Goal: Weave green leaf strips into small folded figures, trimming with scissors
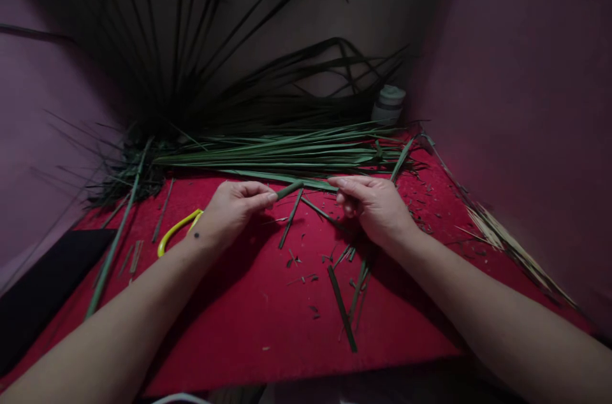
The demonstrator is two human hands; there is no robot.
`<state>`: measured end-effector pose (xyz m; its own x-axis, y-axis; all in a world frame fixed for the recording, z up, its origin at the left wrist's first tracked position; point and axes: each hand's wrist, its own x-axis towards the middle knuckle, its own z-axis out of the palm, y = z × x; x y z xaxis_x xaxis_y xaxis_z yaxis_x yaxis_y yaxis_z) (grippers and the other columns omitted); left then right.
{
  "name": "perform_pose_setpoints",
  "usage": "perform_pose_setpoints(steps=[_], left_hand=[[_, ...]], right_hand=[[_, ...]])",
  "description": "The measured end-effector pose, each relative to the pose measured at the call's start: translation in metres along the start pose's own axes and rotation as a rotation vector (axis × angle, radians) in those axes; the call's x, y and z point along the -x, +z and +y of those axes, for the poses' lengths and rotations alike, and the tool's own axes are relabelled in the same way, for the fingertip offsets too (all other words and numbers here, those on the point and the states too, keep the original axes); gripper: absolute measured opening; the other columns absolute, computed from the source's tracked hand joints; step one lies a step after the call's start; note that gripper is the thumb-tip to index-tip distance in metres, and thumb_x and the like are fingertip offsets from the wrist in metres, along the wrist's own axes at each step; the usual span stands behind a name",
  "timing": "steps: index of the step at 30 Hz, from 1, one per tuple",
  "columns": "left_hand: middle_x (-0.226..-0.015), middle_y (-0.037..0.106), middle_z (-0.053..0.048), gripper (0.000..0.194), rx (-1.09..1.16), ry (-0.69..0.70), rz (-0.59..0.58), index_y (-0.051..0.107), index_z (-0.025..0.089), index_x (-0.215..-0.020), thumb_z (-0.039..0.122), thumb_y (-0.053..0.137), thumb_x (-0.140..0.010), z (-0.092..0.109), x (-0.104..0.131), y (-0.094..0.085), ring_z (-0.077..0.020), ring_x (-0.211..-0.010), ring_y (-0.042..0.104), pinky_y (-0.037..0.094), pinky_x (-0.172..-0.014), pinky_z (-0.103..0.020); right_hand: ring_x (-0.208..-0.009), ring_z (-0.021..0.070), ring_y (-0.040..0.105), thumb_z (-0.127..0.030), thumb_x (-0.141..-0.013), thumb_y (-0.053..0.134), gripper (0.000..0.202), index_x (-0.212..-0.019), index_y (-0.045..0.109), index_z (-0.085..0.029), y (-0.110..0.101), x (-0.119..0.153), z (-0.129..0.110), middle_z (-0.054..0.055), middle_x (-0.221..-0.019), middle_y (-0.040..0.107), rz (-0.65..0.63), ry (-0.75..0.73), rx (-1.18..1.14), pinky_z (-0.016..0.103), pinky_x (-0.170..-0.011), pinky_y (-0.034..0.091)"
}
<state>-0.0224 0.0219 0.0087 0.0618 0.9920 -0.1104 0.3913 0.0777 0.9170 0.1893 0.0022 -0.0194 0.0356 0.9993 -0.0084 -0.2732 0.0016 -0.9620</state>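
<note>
My left hand pinches a short green leaf strip between thumb and fingers, its free end pointing right. Across a small gap, my right hand is closed, with the index finger stretched toward the left and the other fingers curled. Whatever its fingertips hold, if anything, cannot be made out. A narrow cut strip lies just below the piece in my left hand. Another thin strip runs in under my right hand. Behind both hands lies a bundle of long green leaves.
A red cloth covers the table, strewn with leaf scraps. Yellow-handled scissors lie partly behind my left wrist. A black flat object is at left, pale thin sticks at right. A lidded container stands at the back.
</note>
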Motion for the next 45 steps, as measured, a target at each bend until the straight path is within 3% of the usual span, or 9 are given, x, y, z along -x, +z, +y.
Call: perform_pose_setpoints(steps=[2,5,11,15,20,28,39,45], left_hand=[[-0.050,0.054,0.002,0.014,0.086,-0.008,0.000,0.067,0.015,-0.063,0.029,0.071,-0.063,-0.003,-0.007,-0.004,-0.0069,-0.043,0.039,0.025,-0.042,-0.020],[-0.051,0.053,0.001,0.014,0.309,-0.037,-0.092,0.064,0.014,-0.058,0.025,0.071,-0.062,-0.005,-0.010,-0.002,-0.0064,-0.045,0.041,0.028,-0.043,-0.018],[-0.057,0.054,0.001,0.015,0.471,-0.075,-0.234,0.063,0.012,-0.063,0.025,0.068,-0.068,-0.005,0.007,0.020,-0.0049,-0.047,0.041,0.026,-0.044,-0.017],[-0.057,0.053,0.001,0.014,0.446,-0.034,-0.202,0.065,0.012,-0.070,0.026,0.067,-0.071,-0.006,0.019,0.034,-0.0052,-0.050,0.041,0.029,-0.047,-0.018],[-0.057,0.053,0.002,0.014,0.399,-0.003,-0.135,0.066,0.013,-0.073,0.028,0.067,-0.072,-0.007,0.025,0.042,-0.0065,-0.052,0.042,0.032,-0.051,-0.019],[-0.057,0.054,0.003,0.013,0.321,0.069,-0.078,0.068,0.015,-0.072,0.028,0.066,-0.073,-0.005,0.028,0.043,-0.0073,-0.055,0.043,0.033,-0.054,-0.020],[-0.052,0.052,0.004,0.017,0.209,0.044,-0.098,0.066,0.017,-0.067,0.033,0.066,-0.073,-0.005,0.028,0.039,-0.0075,-0.050,0.044,0.033,-0.050,-0.020],[-0.052,0.053,0.003,0.017,0.140,0.128,-0.094,0.064,0.016,-0.060,0.029,0.066,-0.070,0.006,0.029,0.034,-0.0094,-0.052,0.044,0.034,-0.053,-0.022]], right_hand=[[-0.041,0.0048,0.039,-0.033,-0.068,0.066,0.023,-0.078,0.071,-0.013,-0.004,-0.001,-0.002,-0.001,-0.052,0.056,0.023,-0.007,0.090,0.020,-0.039,0.027],[-0.040,0.0050,0.039,-0.033,-0.068,0.066,0.024,-0.079,0.070,-0.012,0.000,0.004,-0.002,-0.001,-0.052,0.056,-0.024,0.046,0.119,0.020,-0.039,0.027],[-0.044,0.0047,0.038,-0.034,-0.068,0.067,0.031,-0.091,0.070,-0.014,0.026,0.019,0.002,-0.005,-0.053,0.051,-0.131,0.070,0.071,0.020,-0.044,0.032],[-0.045,0.0046,0.033,-0.029,-0.072,0.063,0.016,-0.075,0.070,-0.014,0.035,0.024,0.001,-0.006,-0.050,0.046,-0.117,-0.016,0.053,0.021,-0.045,0.028],[-0.046,0.0051,0.032,-0.027,-0.075,0.060,0.025,-0.053,0.060,-0.014,0.037,0.028,0.001,-0.006,-0.047,0.042,-0.015,-0.095,0.071,0.021,-0.048,0.028],[-0.050,0.0056,0.035,-0.026,-0.076,0.061,0.015,-0.067,0.066,-0.015,0.038,0.029,0.001,-0.005,-0.055,0.048,-0.026,-0.117,0.060,0.021,-0.049,0.028],[-0.049,0.0070,0.036,-0.033,-0.076,0.060,0.026,-0.058,0.057,-0.015,0.034,0.025,0.006,-0.005,-0.050,0.044,-0.009,-0.101,0.049,0.023,-0.049,0.028],[-0.049,0.0071,0.037,-0.032,-0.073,0.062,0.028,-0.053,0.052,-0.015,0.033,0.020,0.007,-0.005,-0.051,0.044,-0.028,-0.079,-0.066,0.024,-0.049,0.029]])
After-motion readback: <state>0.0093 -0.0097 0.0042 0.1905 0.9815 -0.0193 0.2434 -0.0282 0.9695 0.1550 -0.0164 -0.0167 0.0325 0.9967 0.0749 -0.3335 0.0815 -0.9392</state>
